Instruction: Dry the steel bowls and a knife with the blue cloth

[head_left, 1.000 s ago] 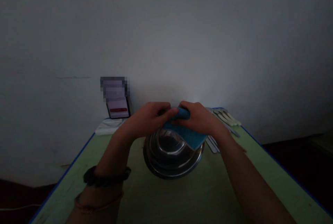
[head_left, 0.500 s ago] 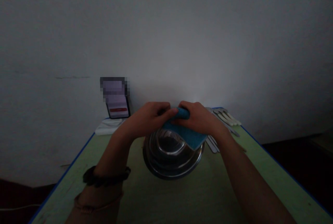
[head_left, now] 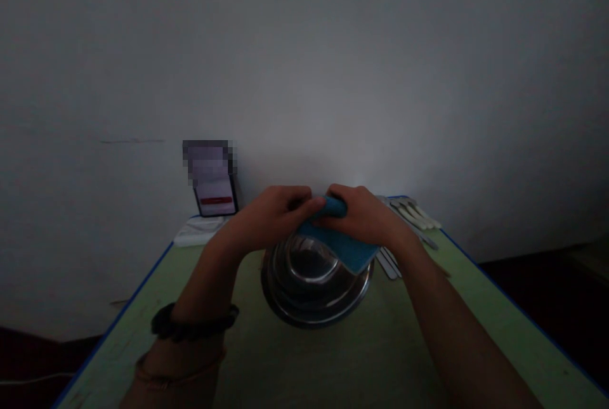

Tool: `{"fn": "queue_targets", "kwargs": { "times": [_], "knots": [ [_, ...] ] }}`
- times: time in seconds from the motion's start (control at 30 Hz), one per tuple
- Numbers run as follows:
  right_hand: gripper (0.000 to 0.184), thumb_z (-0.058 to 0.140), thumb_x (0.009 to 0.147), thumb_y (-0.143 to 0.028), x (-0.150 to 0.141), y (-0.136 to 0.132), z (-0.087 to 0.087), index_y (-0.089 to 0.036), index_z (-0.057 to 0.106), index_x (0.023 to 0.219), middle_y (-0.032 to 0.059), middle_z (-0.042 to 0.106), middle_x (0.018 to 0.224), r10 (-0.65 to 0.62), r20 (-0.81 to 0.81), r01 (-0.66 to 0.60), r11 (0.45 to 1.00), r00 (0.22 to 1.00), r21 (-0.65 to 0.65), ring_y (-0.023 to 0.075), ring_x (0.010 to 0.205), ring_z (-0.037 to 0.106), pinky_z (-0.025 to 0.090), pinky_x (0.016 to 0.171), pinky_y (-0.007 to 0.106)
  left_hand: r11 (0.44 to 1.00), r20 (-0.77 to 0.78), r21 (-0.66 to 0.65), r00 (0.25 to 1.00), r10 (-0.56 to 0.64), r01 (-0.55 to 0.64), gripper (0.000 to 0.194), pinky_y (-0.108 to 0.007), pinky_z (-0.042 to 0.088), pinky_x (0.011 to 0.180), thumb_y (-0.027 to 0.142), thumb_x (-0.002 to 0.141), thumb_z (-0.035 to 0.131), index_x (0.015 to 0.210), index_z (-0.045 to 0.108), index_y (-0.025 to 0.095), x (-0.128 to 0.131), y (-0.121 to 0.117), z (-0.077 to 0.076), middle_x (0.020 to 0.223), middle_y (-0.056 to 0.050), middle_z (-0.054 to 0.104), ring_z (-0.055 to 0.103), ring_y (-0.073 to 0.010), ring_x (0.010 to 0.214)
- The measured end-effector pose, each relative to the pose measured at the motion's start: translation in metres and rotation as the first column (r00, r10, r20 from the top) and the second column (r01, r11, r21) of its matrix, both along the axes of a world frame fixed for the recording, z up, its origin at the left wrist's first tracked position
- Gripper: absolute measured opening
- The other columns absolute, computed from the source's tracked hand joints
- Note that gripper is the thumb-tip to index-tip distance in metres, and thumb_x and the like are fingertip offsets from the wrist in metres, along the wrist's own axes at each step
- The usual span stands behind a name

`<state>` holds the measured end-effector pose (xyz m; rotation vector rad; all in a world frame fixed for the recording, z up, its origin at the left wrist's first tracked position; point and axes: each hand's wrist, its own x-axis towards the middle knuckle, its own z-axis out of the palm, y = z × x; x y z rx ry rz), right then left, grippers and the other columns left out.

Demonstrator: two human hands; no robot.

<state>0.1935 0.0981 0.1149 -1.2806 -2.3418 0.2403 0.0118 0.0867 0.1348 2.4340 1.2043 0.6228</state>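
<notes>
1. Well, my left hand (head_left: 271, 215) and right hand (head_left: 364, 212) grip the blue cloth (head_left: 353, 253), over the shiny bowl's (head_left: 307, 304) far side.
2. It looks soft and light; its bunched top seems good to hold.

The left arm (head_left: 193, 295) and right arm (head_left: 451, 320) reach forward and slant inward, bringing the hands close together. The left hand (head_left: 278, 215) bends inward at the wrist (head_left: 228, 247), fingers curled, thumb (head_left: 309, 207) stretched toward the right hand (head_left: 361, 212). The right hand's fingers curl too, its thumb (head_left: 329, 222) pointing left.
</notes>
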Motion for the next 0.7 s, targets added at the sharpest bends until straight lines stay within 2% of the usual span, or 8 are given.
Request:
{"fn": "queue_targets", "kwargs": {
  "times": [0.7],
  "knots": [
    [0.033,0.053,0.072,-0.052,0.0004,0.0005,-0.0011,-0.020,0.051,0.080,0.0014,0.060,0.074,0.022,-0.011,-0.022,1.000,1.000,0.015,0.0131,0.066,0.053,0.032,0.054,0.023,1.000,-0.003,-0.001,1.000,-0.010,0.010,0.038,-0.021,0.026,0.048,0.045,0.086,0.033,0.064,0.046,0.017,-0.0001,0.0003,0.0000,0.055,0.005,0.038,0.039,-0.0088,0.053]
  ]
}}
